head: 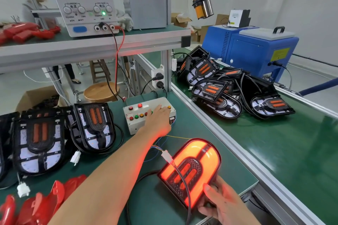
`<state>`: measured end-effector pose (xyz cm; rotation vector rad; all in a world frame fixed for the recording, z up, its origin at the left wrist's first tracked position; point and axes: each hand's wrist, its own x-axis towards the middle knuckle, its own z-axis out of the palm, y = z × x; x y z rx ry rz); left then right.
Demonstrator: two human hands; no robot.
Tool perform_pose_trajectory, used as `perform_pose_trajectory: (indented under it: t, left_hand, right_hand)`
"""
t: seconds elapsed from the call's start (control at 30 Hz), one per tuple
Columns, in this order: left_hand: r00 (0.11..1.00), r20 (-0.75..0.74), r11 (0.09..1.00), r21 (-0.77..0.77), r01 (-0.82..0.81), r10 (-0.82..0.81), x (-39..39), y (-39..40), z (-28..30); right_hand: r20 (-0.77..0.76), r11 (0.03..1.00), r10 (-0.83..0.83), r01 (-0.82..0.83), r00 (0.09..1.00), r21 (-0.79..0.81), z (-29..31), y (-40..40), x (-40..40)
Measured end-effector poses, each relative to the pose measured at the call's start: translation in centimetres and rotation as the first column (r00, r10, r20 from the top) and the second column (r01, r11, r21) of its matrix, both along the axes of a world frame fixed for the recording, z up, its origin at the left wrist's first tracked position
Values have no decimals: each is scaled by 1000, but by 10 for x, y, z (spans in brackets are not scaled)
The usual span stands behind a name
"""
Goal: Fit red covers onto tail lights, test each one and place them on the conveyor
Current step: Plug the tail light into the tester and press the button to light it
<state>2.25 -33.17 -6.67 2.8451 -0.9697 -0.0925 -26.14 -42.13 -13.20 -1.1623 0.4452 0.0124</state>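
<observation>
Your right hand [222, 204] is down at the near edge of the table [146, 202], fingers and thumb curled round the bottom corner of the lit tail light [192, 171], which already has its red cover on and is glowing bright orange-red. Its black cable loops across the face and a white connector [167, 156] sits just off its top left corner, joined to thin coloured wires. Your left hand [158, 120] reaches across in front of you, and it's lying on the button box [146, 117] with the fingers stretched flat over the buttons, not gripping anything. Down in the near left corner you've got a heap of loose red covers [36, 206]. Just behind those, two uncovered lights [65, 137] lie face up side by side with white plugs hanging off them. Over to your right, the green conveyor [274, 151] runs past the table, and a pile of bare lights [228, 86] is jumbled at its far end, beside the blue machine [256, 55]. Up on the shelf [91, 44], the power supply [82, 2] reads 0.056 and 12.00, with red and black leads dropping down to the box. More red covers [23, 32] sit at the shelf's left end.
</observation>
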Motion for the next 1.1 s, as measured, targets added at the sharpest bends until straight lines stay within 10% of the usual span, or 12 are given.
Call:
perform_pose_trajectory:
  t: [0.4,0.67,0.83,1.1]
  left_hand:
    - [996,-84,998,-67,-9,4,-3,4,5]
    - [986,-163,719,-680,-145,45,-43,38,22]
    - [975,-164,808,-547,-218,152,-85,82,28]
    - [744,-650,860,-280,-426,156,-111,93,3]
  right_hand:
    - [-26,999,-29,28,999,-34,6,4,-2]
    - [-21,999,-31,30,999,-39,9,4,-2]
    - [-45,998,-41,39,998,-51,13,5,1]
    - [-83,999,-3,-2,997,-52,25,8,1]
